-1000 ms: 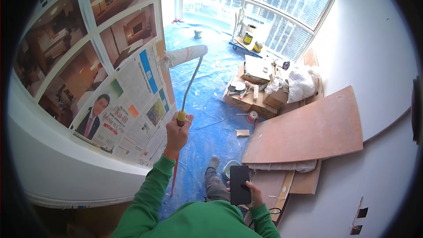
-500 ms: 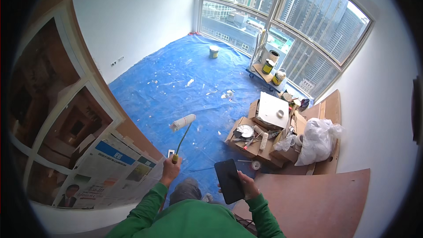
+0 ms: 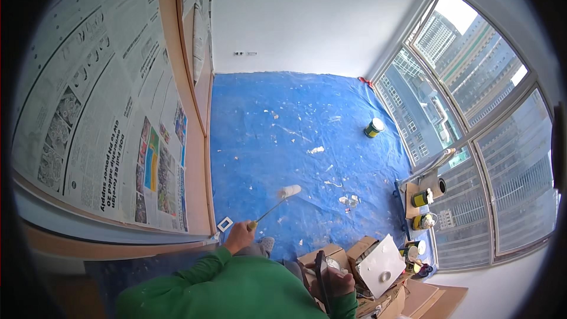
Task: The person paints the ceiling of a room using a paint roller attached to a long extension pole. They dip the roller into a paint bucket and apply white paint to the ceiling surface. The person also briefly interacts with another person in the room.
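My left hand [image 3: 239, 237] is closed round the yellow handle of a paint roller [image 3: 290, 191]. Its white sleeve points up and to the right, held above the blue floor sheet [image 3: 266, 136]. Close to my body at the lower right, my right hand [image 3: 338, 283] grips a black smartphone [image 3: 322, 272], now seen nearly edge-on. Behind that hand are open cardboard boxes, partly hidden by my arm.
Newspaper [image 3: 124, 100] covers the wooden panels on the left. A paint can [image 3: 374, 127] stands on the sheet near the window. More cans [image 3: 422, 198] sit on a trolley at the right. A white board [image 3: 383, 266] rests on cardboard boxes [image 3: 363, 247].
The view has swung left, bringing the newspapered panels and far wall across. The phone has tilted from face-on to nearly edge-on. Both hands keep hold of their things.
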`<state>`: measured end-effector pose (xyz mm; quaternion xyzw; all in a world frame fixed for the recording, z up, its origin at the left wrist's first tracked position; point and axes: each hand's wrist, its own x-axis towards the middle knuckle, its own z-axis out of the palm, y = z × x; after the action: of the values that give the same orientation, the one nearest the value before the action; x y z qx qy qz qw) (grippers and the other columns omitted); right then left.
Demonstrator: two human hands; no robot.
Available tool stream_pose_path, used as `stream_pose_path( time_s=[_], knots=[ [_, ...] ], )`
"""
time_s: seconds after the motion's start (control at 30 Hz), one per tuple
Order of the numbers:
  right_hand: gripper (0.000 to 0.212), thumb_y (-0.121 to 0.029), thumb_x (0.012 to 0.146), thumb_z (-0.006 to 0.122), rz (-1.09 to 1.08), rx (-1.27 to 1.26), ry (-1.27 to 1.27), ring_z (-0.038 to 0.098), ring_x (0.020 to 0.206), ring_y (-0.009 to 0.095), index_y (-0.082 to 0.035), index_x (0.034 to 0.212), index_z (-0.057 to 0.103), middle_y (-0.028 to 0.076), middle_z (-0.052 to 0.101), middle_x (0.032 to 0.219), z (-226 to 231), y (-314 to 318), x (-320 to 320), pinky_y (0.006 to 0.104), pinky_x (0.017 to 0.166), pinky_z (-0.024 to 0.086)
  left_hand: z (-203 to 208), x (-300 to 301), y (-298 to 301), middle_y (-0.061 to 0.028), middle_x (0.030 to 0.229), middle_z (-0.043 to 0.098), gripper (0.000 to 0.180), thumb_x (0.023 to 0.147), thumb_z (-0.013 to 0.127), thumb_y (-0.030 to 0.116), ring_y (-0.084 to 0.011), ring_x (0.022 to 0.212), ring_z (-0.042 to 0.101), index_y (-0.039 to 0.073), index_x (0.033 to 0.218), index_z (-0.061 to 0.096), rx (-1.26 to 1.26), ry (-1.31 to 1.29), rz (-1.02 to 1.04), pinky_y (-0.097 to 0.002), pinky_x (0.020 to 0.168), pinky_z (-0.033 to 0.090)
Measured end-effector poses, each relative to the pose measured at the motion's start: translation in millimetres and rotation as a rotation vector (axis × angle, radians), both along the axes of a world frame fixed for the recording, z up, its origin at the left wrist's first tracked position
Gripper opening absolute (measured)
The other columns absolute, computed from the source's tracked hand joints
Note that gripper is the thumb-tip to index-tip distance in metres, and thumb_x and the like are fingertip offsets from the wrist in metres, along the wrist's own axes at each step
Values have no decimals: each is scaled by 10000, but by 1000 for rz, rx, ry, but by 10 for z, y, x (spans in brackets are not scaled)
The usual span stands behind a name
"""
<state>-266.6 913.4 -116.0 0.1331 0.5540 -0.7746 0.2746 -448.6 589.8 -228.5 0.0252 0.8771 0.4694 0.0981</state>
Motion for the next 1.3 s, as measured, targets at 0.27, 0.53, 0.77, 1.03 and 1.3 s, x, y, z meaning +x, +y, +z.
stream_pose_path(
  time_s=[0.27, 0.53, 0.77, 1.03, 1.3],
  knots=[
    [1148, -714, 673, 685, 153, -200, 96, 544, 1169, 269, 113, 1397, 351, 175, 556, 1281, 676, 426, -2421, 365, 1029, 386, 911, -1688, 454, -278, 746, 612, 251, 865, 617, 219, -492, 760, 588, -21, 794, 603, 15, 63, 243, -505, 632, 470],
    [1053, -709, 679, 690, -69, -524, 6, 596, 1008, 354, 21, 1377, 392, 212, 582, 1169, 34, 1794, -4962, 480, 893, 480, 2003, -3594, 773, -78, 542, 485, 288, 850, 626, 151, -172, 521, 496, -37, 658, 521, 98, 158, 581, -375, 524, 395],
    [1008, -584, 711, 735, 161, -722, 30, 544, 1115, 420, -5, 1422, 318, 282, 487, 1288, 883, 1457, -7570, 538, 967, 457, 2844, -4697, 832, 13, 533, 437, 222, 869, 622, 66, -52, 469, 403, 16, 674, 528, 299, 341, 930, -252, 437, 308],
    [873, -416, 750, 732, 545, -672, 112, 587, 1087, 340, 37, 1393, 353, 259, 513, 1279, 694, -38, -10367, 449, 933, 503, 3007, -5697, 468, 44, 470, 371, 153, 899, 600, 24, -28, 352, 316, 31, 754, 552, 419, 629, 1301, -220, 336, 209],
    [784, -325, 759, 713, 765, -663, 129, 604, 1055, 325, 18, 1379, 379, 220, 530, 1268, 959, -2018, -12316, 471, 922, 513, 3053, -6668, 31, 23, 514, 391, 95, 881, 585, -6, -34, 371, 297, 19, 796, 552, 447, 903, 1580, -215, 343, 219]
  ],
)
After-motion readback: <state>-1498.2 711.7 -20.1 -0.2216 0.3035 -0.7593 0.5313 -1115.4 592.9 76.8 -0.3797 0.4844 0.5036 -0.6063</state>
